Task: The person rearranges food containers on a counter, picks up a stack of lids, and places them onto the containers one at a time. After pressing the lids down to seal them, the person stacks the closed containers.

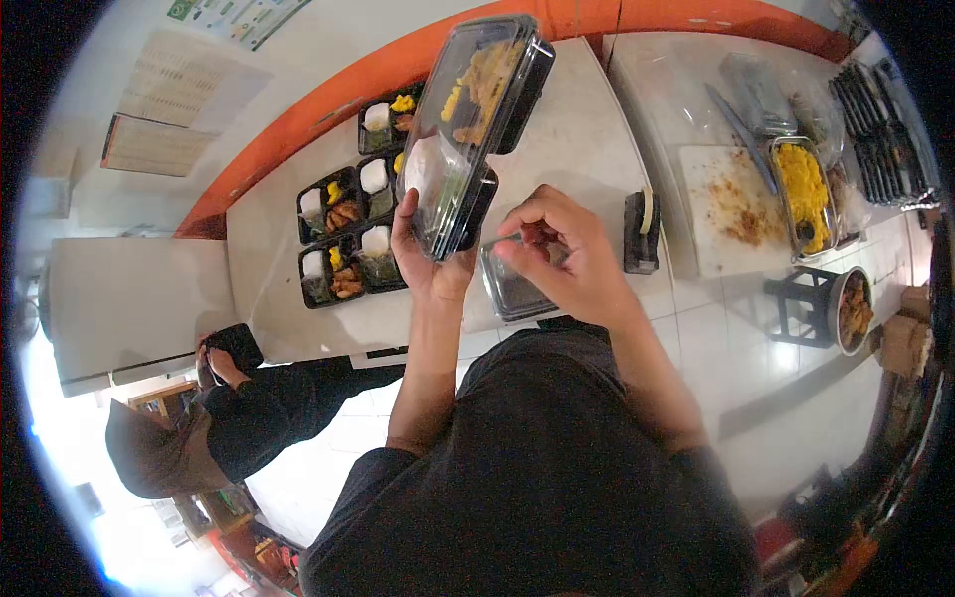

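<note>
My left hand (436, 249) holds up a black meal box with a clear lid (463, 119), tilted steeply. Through the lid show rice, something green, yellow food and a brown fried piece. My right hand (557, 249) is beside the box, its thumb and fingers pinched together; what they hold, if anything, is too small to make out. Below that hand, near the table's edge, lies a clear plastic lid (522, 294), partly covered by the hand. A black tape dispenser (642, 234) stands to the right of it.
Several open filled meal boxes (343, 244) sit on the white table (567, 129). On the right are a cutting board (711, 214), a knife (741, 134), a tray of yellow food (804, 194), stacked black trays (880, 134) and a food bucket (851, 313). Another person (249, 418) holds a black box at left.
</note>
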`<state>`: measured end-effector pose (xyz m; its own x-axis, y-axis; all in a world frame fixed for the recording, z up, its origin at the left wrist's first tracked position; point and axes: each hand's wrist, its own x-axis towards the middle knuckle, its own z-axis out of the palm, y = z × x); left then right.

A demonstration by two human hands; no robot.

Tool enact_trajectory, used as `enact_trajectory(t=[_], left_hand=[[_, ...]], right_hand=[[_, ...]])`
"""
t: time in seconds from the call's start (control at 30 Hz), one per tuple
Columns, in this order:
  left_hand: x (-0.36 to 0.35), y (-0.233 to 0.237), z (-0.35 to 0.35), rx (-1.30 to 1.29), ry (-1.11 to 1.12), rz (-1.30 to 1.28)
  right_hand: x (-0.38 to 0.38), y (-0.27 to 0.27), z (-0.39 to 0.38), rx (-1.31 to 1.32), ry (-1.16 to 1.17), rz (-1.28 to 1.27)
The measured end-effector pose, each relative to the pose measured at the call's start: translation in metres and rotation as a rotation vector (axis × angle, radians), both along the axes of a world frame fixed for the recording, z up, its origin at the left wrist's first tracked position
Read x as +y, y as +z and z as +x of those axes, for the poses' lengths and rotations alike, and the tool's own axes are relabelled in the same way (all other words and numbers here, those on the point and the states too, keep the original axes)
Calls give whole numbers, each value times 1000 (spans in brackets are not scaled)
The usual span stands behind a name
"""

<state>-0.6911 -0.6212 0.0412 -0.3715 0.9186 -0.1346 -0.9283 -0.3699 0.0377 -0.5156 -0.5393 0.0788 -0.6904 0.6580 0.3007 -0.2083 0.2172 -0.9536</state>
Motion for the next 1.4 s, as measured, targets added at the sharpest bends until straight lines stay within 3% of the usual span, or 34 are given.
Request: enact_trajectory(t=[0.07,0.13,0.27,0.37,0.4,0.5,0.57,0.6,0.73,0.83,0.9,0.97,1.03,1.07,1.13,1.17,1.23,1.27,1.37,1.4], left_hand=[[-1,-4,-3,-29,-37,61],[1,-2,1,-37,62,-54],[-3,-25,0,77,-69,144],[1,-41,3,-44,-94,-6],[2,-38,11,125,6,-70],[5,-27,33,574,165,60],[7,-23,24,387,29,-148],[9,-19,22,243,-5,-316],[9,-28,18,190,-31,-305],[9,-28,18,51,-17,-245],[12,-17,20,68,38,-272],[2,-21,11,103,49,-281],[-6,-26,3,130,76,-293],[-10,-28,1,144,68,-287],[-15,-35,-3,155,63,-290],[-15,-37,-4,155,54,-295],[-16,-39,-4,107,64,-303],[-18,-38,-3,113,62,-307],[-17,-29,-3,35,-50,-156],[-13,-16,4,-17,-21,-246]], right_hand=[[4,-15,3,25,1,-41],[8,-27,10,37,-15,-70],[-1,-33,7,44,18,-127],[-11,-34,-1,131,82,-221],[-13,-36,-1,128,135,-314],[-10,-42,6,88,192,-442],[-9,-53,7,36,221,-284],[-15,-59,0,154,116,-268],[-19,-66,-2,153,63,-389],[-12,-71,13,74,-28,-220],[-2,-78,45,-297,-192,-156],[6,-127,82,-373,-579,-226],[20,-176,128,-652,-837,254],[24,-210,142,-654,-834,251],[32,-265,160,-705,-663,185],[35,-263,159,-710,-669,178],[38,-252,155,-604,-534,-453],[36,-264,165,-386,-484,-646],[1,-241,173,-177,-629,-677],[-7,-248,177,-170,-612,-678]])
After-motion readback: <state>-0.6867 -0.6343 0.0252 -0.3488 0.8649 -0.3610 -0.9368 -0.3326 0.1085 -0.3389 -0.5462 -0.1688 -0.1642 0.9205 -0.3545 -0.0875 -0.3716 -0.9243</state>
